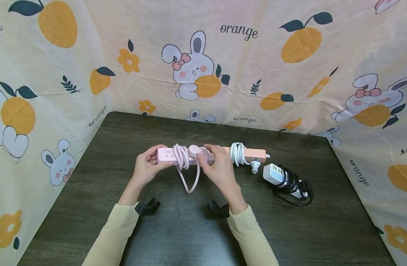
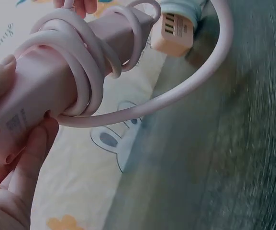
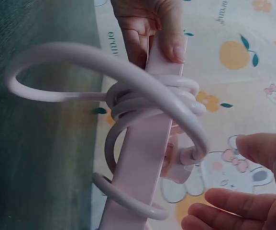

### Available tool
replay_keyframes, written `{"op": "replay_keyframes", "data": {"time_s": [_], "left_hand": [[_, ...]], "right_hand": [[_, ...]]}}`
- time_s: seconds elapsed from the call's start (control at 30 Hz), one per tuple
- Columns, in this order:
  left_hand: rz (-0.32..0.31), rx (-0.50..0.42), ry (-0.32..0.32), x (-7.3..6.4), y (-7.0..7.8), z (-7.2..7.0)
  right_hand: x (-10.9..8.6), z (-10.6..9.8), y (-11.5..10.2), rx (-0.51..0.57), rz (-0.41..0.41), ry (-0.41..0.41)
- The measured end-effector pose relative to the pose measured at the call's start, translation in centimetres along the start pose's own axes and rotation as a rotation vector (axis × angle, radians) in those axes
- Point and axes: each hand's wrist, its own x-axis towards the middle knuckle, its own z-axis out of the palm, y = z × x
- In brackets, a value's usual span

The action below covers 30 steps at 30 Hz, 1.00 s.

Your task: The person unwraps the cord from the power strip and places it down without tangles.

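My left hand [image 1: 145, 166] grips the left end of a pink power strip [image 1: 165, 155], thumb on one side and fingers on the other. The strip's pink cord [image 1: 181, 157] is wound around its middle, and a loose loop hangs toward me. A round pink plug [image 3: 178, 160] sits against the socket face, beside the windings. Near that plug is my right hand [image 1: 220, 168]; in the right wrist view its thumb and fingers are spread, with a gap between them and the strip. In the left wrist view the strip's underside shows a small printed label [image 2: 16, 122].
Just right of the pink strip lies an orange power strip [image 1: 255, 154] with a white cord [image 1: 237, 153] wound on it. Farther right is a white power strip [image 1: 273, 173] wrapped in black cord [image 1: 291, 181]. A printed cloth [image 1: 243, 74] hangs behind the dark wooden table [image 1: 190, 236].
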Motion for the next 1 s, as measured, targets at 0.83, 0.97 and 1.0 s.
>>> {"op": "replay_keyframes", "data": {"time_s": [0.83,0.97,1.0], "left_hand": [[0.282,-0.093,-0.14,-2.5,2.9,1.2],[0.311,-0.088,-0.145,-2.9,3.4,1.4],[0.322,-0.091,-0.147,-2.9,3.5,1.5]], "right_hand": [[-1.2,-3.6,-2.3,-0.064,-0.101,-0.098],[-1.4,-4.1,-2.6,-0.069,-0.113,-0.143],[-1.5,-4.2,-2.7,-0.075,-0.112,-0.157]]}}
